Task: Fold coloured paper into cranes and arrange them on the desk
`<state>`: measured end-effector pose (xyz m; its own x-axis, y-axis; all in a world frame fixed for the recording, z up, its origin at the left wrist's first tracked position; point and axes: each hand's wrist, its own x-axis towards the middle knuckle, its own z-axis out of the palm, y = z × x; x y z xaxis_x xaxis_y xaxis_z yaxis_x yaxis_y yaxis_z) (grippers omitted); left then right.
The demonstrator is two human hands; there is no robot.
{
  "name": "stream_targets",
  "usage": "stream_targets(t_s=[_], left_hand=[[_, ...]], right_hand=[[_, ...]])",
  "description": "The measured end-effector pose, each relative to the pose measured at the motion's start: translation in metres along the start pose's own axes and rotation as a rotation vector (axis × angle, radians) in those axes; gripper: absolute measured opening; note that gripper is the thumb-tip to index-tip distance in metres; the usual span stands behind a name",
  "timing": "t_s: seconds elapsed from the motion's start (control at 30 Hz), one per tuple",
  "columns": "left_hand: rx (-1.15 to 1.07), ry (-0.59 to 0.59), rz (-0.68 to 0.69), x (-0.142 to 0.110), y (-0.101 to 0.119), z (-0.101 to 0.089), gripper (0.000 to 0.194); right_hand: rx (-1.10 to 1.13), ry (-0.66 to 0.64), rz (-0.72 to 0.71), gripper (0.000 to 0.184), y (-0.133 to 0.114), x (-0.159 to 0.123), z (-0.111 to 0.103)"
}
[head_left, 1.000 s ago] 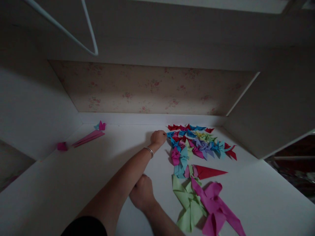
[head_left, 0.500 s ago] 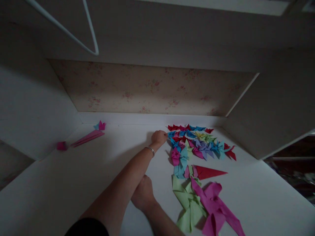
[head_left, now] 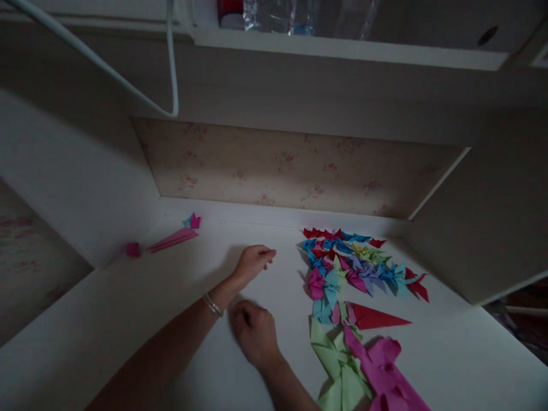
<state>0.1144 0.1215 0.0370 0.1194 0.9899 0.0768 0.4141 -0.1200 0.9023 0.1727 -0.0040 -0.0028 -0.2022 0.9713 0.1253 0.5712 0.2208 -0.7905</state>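
L hand [head_left: 256,264] over mid white surface [head_left: 274,371], narrow: fingers curled, thumb in by index, no paper visible in it; can't tell if touching surface. Wrist has silver bracelet [head_left: 213,305]. R hand [head_left: 256,331] just nearer the wearer, loose fist, inside hidden so can't tell if anything's in there. Folded-paper rows [head_left: 362,274] lie R of both hands, apart from them, multicolor, packed close/overlapping. Nearer wearer: red paper cone [head_left: 379,317], then lg green fold [head_left: 342,371] w/ magenta pinwheel [head_left: 387,371] against it. Far L: pink paper dart [head_left: 173,240], sm. magenta piece [head_left: 133,249], pink/teal piece [head_left: 194,221]. Handling, IMO: paper looks light + easily crushed, so pinch a firm fold w/ fingertips, keep wrists + bracelet off neighbors, approx. one pc at a time. Beyond: floral panel [head_left: 291,171], clear plastic items [head_left: 274,17] up top, cut off. Brands/labels/writing: none legible.
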Motion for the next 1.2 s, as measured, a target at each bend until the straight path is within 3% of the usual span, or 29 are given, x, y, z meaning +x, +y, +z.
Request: stream_targets(t_s=[0.1, 0.2, 0.4, 0.5, 0.63, 0.73, 1.2], left_hand=[[-0.203, 0.1, -0.064, -0.045, -0.011, -0.033, 0.036], [-0.251, 0.134, -0.112, -0.087, -0.021, -0.051, 0.039], [-0.411, 0.049, -0.221, -0.133, -0.035, -0.048, 0.045], [-0.402, -0.004, -0.222, -0.141, -0.039, -0.04, 0.045], [-0.315, -0.099, -0.119, -0.144, -0.039, -0.03, 0.046], [-0.297, -0.13, -0.138, -0.144, -0.039, -0.028, 0.047], [-0.319, -0.153, -0.209, -0.141, -0.039, -0.032, 0.042]], right_hand=[[0.017, 0.024, 0.027, 0.027, 0.0, 0.001, 0.002], [0.02, 0.049, 0.049, 0.027, 0.0, 0.002, 0.004], [0.169, 0.076, 0.021, 0.031, -0.001, 0.002, 0.002], [0.266, 0.092, 0.036, 0.029, 0.002, 0.0, 0.002], [0.385, 0.07, 0.098, 0.028, 0.007, -0.002, 0.004], [0.406, 0.075, 0.08, 0.026, 0.009, -0.003, 0.005], [0.332, 0.011, 0.052, 0.024, 0.005, -0.004, 0.002]])
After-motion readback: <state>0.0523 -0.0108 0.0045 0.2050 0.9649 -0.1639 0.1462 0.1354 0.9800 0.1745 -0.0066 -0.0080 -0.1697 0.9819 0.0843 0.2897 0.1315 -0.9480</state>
